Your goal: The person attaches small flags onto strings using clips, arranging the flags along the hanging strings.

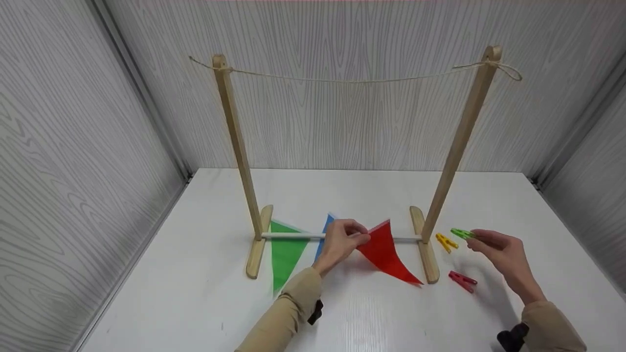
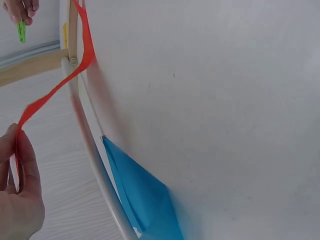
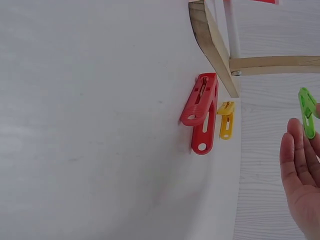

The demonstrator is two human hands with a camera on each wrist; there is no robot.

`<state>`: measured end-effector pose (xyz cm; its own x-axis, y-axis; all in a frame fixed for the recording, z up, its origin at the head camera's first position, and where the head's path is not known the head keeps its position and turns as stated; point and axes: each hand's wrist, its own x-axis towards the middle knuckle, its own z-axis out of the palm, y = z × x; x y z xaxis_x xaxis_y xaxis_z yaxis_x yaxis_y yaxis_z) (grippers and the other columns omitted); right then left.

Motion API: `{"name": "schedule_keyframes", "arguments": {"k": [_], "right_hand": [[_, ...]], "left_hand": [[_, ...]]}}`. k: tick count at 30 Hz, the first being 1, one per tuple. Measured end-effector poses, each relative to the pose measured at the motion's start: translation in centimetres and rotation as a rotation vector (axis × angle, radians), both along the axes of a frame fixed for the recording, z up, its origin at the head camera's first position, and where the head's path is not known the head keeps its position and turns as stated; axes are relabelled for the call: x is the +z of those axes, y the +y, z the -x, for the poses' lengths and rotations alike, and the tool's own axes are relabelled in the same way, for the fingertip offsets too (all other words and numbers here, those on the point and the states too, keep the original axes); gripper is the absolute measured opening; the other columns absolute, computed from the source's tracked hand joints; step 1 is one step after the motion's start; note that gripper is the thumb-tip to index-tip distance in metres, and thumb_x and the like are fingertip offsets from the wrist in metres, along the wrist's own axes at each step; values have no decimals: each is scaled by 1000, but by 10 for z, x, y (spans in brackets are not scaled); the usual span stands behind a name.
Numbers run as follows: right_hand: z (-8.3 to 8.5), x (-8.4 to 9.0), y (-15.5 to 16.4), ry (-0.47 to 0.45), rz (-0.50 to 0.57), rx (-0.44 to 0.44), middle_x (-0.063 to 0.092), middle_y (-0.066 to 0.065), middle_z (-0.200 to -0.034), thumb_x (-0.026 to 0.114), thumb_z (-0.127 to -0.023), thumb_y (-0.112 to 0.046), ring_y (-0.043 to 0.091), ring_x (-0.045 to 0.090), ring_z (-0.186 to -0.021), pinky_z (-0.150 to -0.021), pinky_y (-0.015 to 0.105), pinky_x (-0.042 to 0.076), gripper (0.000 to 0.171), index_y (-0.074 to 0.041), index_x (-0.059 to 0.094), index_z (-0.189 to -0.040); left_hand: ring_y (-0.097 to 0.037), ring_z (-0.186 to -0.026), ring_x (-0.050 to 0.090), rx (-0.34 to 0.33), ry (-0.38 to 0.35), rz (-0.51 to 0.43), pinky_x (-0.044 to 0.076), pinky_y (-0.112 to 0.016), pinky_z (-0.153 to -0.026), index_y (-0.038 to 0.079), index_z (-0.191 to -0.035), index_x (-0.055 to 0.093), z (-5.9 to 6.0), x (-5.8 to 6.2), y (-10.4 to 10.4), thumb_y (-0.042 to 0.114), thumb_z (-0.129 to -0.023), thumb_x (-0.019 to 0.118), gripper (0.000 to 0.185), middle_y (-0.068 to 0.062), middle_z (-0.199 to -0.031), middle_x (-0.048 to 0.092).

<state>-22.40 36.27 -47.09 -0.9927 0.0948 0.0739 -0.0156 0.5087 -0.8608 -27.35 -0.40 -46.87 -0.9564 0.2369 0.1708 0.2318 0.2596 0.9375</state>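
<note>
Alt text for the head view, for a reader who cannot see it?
A left hand pinches a red flag at a wooden frame's base rod, while the right hand holds a green peg. Yellow and red pegs lie on the white table.

Before me stands the wooden rack [image 1: 342, 146] on the white table [image 1: 195, 293], string [image 1: 352, 79] sagging between its posts. Under its crossbar lie a green flag [image 1: 285, 254] and blue flag [image 1: 324, 230]; beside its right foot, a yellow peg [image 1: 446, 242] and red peg [image 1: 462, 280].

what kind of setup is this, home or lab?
Likely a staged recording booth: grey wood-grain wall panels box in a white table holding only a small wooden frame with a string line.
</note>
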Motion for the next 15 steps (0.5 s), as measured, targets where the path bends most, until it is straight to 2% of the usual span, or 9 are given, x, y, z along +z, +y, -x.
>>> {"name": "schedule_keyframes", "arguments": {"k": [3, 8, 12, 15], "right_hand": [[1, 1, 0, 50, 64, -1, 67, -29, -97, 63, -100, -34, -5, 68, -91, -84, 6, 49, 52, 3, 57, -135], [4, 9, -2, 133, 213, 38, 72, -22, -102, 63, -100, -26, -5, 69, -95, -88, 5, 49, 43, 1, 58, -134], [5, 19, -6, 181, 345, 82, 74, -16, -106, 65, -99, -20, -3, 71, -97, -88, 6, 50, 38, -1, 60, -132], [5, 25, -10, 229, 470, 110, 74, -11, -107, 63, -99, -13, 2, 73, -97, -90, 9, 53, 32, -1, 62, -129]], "left_hand": [[-9, -73, 68, 25, -8, -32, 61, -27, -71, 4, -101, 70, -2, 6, 0, 12, -91, 74, 14, -10, -87, 77], [-13, -71, 71, 59, -13, -91, 63, -31, -71, 0, -107, 69, -3, 23, -3, 17, -88, 78, 26, -15, -88, 77], [-14, -72, 70, 91, 21, -113, 62, -29, -70, 2, -101, 74, -3, 39, -8, 21, -87, 80, 24, -15, -90, 77], [-13, -71, 69, 86, 42, -121, 62, -28, -68, 4, -98, 77, -3, 47, -10, 24, -87, 80, 23, -14, -90, 77]]}}
